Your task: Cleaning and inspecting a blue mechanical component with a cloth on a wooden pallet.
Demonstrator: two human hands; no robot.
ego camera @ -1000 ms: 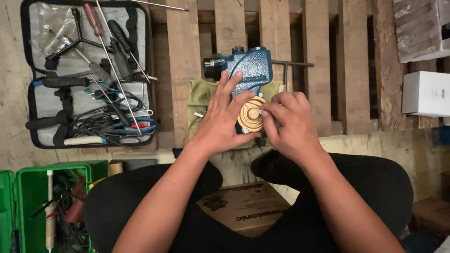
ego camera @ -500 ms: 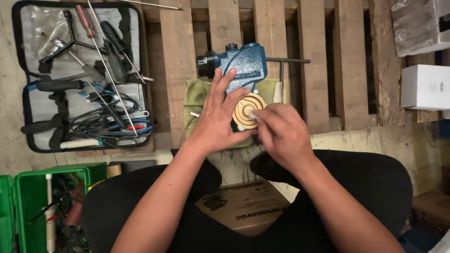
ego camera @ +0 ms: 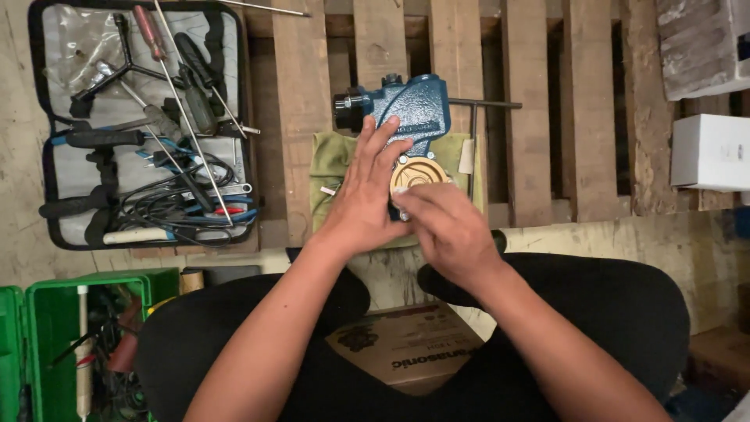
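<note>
Your left hand [ego camera: 367,195] lies flat, fingers released, steadying blue pump [ego camera: 414,105] on green cloth [ego camera: 332,156] atop wooden pallet [ego camera: 531,117]. Your right hand [ego camera: 449,230] pinches at brass cover [ego camera: 418,170]; grip contents hidden. Probably seating cover; next needs square alignment.

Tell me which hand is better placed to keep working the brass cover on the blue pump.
Right. The right hand has its fingertips at the brass cover; the left hand lies flat, steadying the blue pump.

A white rectangular box [ego camera: 709,152] sits at my three o'clock, and a brown cardboard box [ego camera: 406,348] with red-and-black print lies at six o'clock between my knees.
</note>
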